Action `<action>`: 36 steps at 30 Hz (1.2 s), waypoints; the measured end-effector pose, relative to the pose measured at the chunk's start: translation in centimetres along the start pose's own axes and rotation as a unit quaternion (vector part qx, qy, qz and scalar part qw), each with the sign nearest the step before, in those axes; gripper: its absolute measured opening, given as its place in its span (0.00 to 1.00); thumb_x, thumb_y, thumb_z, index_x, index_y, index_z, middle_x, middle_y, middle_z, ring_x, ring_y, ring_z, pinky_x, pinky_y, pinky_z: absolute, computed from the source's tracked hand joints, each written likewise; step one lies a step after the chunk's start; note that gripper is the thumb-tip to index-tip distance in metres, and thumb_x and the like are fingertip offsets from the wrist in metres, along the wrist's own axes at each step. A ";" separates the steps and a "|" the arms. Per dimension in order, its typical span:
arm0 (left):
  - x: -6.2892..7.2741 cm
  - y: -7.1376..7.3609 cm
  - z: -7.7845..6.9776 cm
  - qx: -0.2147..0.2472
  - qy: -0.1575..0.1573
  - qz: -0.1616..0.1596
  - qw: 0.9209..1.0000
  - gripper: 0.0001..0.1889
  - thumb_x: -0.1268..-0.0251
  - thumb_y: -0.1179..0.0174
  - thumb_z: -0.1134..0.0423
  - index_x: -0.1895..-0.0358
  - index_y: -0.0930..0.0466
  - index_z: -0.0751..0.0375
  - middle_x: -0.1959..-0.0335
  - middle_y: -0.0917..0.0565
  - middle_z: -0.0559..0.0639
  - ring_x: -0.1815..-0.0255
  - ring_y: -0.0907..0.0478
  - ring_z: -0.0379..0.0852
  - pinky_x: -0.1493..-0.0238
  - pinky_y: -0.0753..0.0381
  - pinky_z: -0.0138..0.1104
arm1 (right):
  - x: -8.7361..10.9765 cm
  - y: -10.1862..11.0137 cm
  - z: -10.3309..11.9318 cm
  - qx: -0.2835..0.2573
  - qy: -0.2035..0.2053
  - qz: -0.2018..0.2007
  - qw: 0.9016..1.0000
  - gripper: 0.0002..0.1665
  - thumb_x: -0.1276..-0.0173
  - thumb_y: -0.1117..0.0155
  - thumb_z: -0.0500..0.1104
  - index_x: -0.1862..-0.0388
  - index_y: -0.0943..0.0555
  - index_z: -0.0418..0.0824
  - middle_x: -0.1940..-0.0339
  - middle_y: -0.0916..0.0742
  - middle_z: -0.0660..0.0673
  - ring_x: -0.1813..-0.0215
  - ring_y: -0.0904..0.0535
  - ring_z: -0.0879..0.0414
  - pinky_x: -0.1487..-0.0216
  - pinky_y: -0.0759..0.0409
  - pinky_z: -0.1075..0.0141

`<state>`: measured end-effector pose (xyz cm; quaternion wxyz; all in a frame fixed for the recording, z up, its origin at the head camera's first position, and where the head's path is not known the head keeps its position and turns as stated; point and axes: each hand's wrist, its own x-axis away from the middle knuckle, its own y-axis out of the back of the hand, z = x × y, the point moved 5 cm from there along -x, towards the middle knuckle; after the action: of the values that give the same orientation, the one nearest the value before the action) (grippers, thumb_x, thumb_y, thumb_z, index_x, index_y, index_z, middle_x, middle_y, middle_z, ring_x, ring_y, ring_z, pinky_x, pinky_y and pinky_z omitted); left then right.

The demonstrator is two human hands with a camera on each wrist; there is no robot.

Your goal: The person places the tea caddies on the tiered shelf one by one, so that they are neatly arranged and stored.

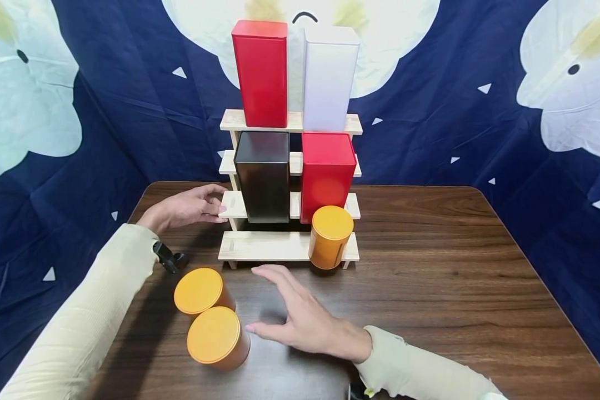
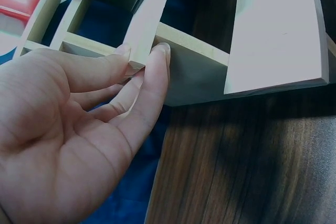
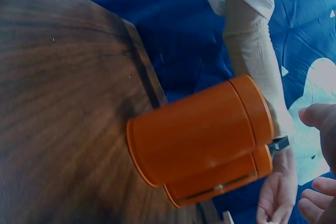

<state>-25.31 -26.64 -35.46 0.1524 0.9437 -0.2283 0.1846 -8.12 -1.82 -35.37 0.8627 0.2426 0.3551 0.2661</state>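
My left hand [image 1: 192,208] pinches the left end of a step on the wooden tiered rack [image 1: 265,246]; in the left wrist view the thumb and fingers [image 2: 157,72] close round that step's corner. My right hand [image 1: 305,316] hovers over the table, thumb and fingers spread apart, holding nothing. Just left of it stand two round orange canisters, a nearer one [image 1: 214,335] and a farther one [image 1: 198,291], side by side. A third orange canister [image 1: 331,238] stands at the right of the lowest step. In the right wrist view the nearer canister [image 3: 199,132] partly hides the other.
On the rack's upper steps stand a tall red tin [image 1: 261,75], a white tin [image 1: 330,78], a black tin [image 1: 263,178] and another red tin [image 1: 326,175]. Behind the brown wooden table [image 1: 430,266] hangs a dark blue cloth [image 1: 420,133] with white shapes.
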 end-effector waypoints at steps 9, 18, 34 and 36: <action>0.0 0.0 0.2 -0.004 -0.004 -0.001 1.000 0.32 0.31 0.50 0.75 0.28 0.55 0.67 0.46 0.36 0.65 0.52 0.24 0.49 0.45 0.19 0.37 | 0.4 -2.2 0.2 -0.049 -0.033 0.045 0.997 0.50 0.45 0.26 0.54 0.28 0.43 0.53 0.32 0.31 0.53 0.33 0.32 0.60 0.32 0.30 0.65; 0.2 0.1 0.2 -0.018 -0.006 -0.002 1.000 0.32 0.30 0.51 0.74 0.27 0.55 0.66 0.46 0.36 0.65 0.52 0.24 0.50 0.45 0.19 0.36 | 0.5 -3.7 0.6 -0.053 -0.020 0.077 0.995 0.50 0.45 0.27 0.55 0.29 0.43 0.50 0.32 0.32 0.52 0.34 0.33 0.62 0.34 0.29 0.69; -0.1 0.1 0.3 -0.007 -0.004 0.000 1.000 0.33 0.31 0.52 0.76 0.27 0.56 0.66 0.49 0.37 0.62 0.52 0.25 0.50 0.40 0.22 0.42 | 0.3 -5.1 0.8 -0.050 -0.018 0.091 0.994 0.49 0.45 0.27 0.57 0.30 0.41 0.49 0.34 0.31 0.53 0.37 0.31 0.63 0.36 0.27 0.69; -0.1 0.1 0.3 -0.008 -0.002 -0.001 1.000 0.33 0.31 0.52 0.75 0.27 0.56 0.66 0.49 0.37 0.63 0.52 0.25 0.50 0.40 0.23 0.42 | 0.3 -5.3 0.8 -0.047 -0.017 0.091 0.995 0.49 0.46 0.27 0.57 0.30 0.41 0.48 0.34 0.31 0.53 0.37 0.31 0.63 0.36 0.27 0.69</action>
<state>-25.39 -26.81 -35.73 0.1594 0.9431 -0.2290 0.1808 -5.82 -5.70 -38.23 0.8512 0.2373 0.3044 0.3556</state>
